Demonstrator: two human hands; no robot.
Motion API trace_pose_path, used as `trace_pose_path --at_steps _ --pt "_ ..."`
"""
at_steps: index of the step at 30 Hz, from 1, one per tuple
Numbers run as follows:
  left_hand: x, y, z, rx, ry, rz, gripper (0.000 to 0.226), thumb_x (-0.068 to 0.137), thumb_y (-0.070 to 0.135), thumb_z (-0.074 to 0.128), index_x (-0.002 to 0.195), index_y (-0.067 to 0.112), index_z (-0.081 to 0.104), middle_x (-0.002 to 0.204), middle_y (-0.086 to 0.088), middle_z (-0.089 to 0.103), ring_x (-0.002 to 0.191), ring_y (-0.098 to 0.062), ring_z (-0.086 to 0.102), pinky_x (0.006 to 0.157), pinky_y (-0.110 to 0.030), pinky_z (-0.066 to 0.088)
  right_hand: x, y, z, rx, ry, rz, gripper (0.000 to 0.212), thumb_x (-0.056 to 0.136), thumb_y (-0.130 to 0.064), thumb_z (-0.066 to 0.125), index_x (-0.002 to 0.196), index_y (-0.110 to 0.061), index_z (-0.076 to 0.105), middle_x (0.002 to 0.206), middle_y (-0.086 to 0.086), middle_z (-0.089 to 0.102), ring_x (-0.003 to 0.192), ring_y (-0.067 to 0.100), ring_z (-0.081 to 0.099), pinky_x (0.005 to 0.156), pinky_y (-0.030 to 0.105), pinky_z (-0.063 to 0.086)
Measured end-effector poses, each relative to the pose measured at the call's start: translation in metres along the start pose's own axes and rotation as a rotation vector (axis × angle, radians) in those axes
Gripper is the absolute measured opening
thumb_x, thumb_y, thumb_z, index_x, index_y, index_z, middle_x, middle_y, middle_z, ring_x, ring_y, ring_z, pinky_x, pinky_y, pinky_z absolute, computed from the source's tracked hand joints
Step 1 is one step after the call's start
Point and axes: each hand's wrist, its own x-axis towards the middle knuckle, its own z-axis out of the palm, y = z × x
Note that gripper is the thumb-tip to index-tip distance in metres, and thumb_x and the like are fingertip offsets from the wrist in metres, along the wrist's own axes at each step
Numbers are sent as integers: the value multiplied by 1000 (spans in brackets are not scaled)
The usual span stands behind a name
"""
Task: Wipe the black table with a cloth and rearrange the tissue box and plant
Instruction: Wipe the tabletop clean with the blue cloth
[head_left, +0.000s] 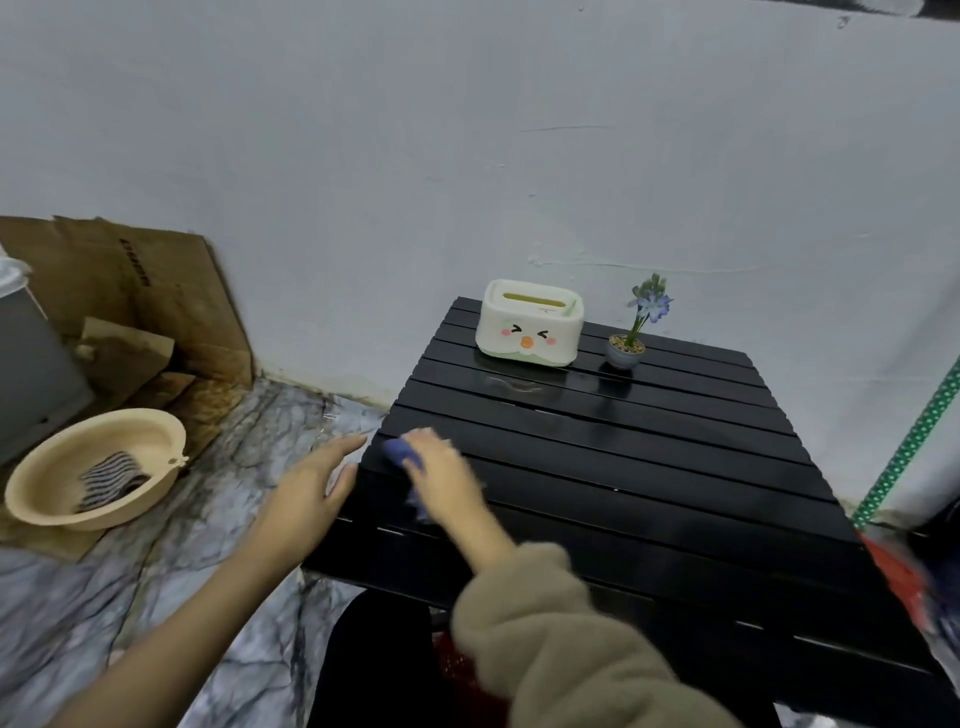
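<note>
The right hand (441, 467), coming out of a fluffy beige sleeve (545, 639), is pressed flat on a small blue cloth (397, 451) at the near left corner of the black slatted desk (649, 493). The fingers are curled over the cloth and hold it against the slats; the hand is blurred, so I judge it is in the middle of a wiping stroke. The left hand (311, 488) is open with the fingers stretched out. It holds nothing and rests at the left edge of the desk, or just beside it; I cannot tell if it touches.

The white tissue box with a cartoon face (530, 327) stands at the far edge of the desk, close to the grey wall (467, 130). The small blue-flowered plant in a grey pot (628, 348) stands just beside it, on its right, and they do not touch. Both things lie well apart from the hands, forward and to the right. The long side of the box runs along the slats.

The right hand is the nearer one to both, so it would reach them first. The slats between the cloth and the box look not yet wiped, and I think the wiping should go that way.

On the marble-pattern floor (234, 467) at the left there is a beige plastic basin (98, 467) with a striped cloth (109, 478) inside.
</note>
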Motion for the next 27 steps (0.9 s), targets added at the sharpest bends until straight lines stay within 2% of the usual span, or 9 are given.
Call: trace_pose_path --at_steps 6,8,10,12,14,16,20,24,27 --pt "10 10 7 -34 3 45 36 92 11 43 127 14 50 134 -3 52 128 -16 43 101 -25 29 -61 -53 15 31 -244 -274 33 88 -11 49 121 -7 50 132 16 51 118 37 47 96 47 42" --pt "9 12 14 -46 -1 41 35 92 9 44 126 12 51 134 -7 54 127 -19 46 101 -24 31 -84 -31 4 56 -249 -293 38 89 -12 48 128 -13 47 141 9 46 132 24 38 113 32 27" --pt "7 13 23 -55 -15 29 35 91 8 46 126 11 51 135 -9 54 128 -19 45 103 -24 30 -109 1 -18 67 -231 -232 42 91 -16 47 132 -18 43 145 1 41 137 10 29 112 11 10" --pt "2 13 32 -58 -45 15 36 92 11 45 127 14 50 138 -8 51 133 -18 40 106 -25 28 -138 37 -51 44 -167 -122 46 90 -38 44 133 -24 42 143 -14 36 136 1 25 108 1 4" --pt "-2 15 41 -64 -79 8 36 93 14 44 128 18 48 140 -5 48 136 -15 34 109 -27 26 -168 74 -86 23 -65 9 74 76 -74 26 132 -29 42 135 -31 29 133 -10 23 105 -3 5" --pt "-6 19 49 -66 -106 2 37 93 16 43 129 21 47 141 -4 46 137 -14 32 111 -31 27 -194 110 -119 15 59 137 89 68 -84 16 130 -28 46 127 -38 29 126 -23 21 102 -6 11" --pt "-12 30 61 -75 -137 5 38 93 16 45 130 21 47 142 -5 45 137 -15 32 111 -32 28 -236 161 -172 -47 287 331 74 78 -70 35 126 -15 52 131 -13 43 125 7 40 94 -5 23" --pt "-14 32 66 -71 -157 -5 37 93 16 45 130 20 47 142 -6 45 136 -17 35 110 -30 27 -256 199 -211 -119 414 606 37 89 -14 53 125 -7 51 135 17 51 123 34 49 97 38 41" --pt "-10 30 66 -67 -169 -8 37 93 19 45 130 22 46 143 -7 44 136 -17 34 110 -32 28 -253 207 -223 -165 502 712 32 89 -10 51 121 -5 53 119 24 62 106 41 59 81 42 44"
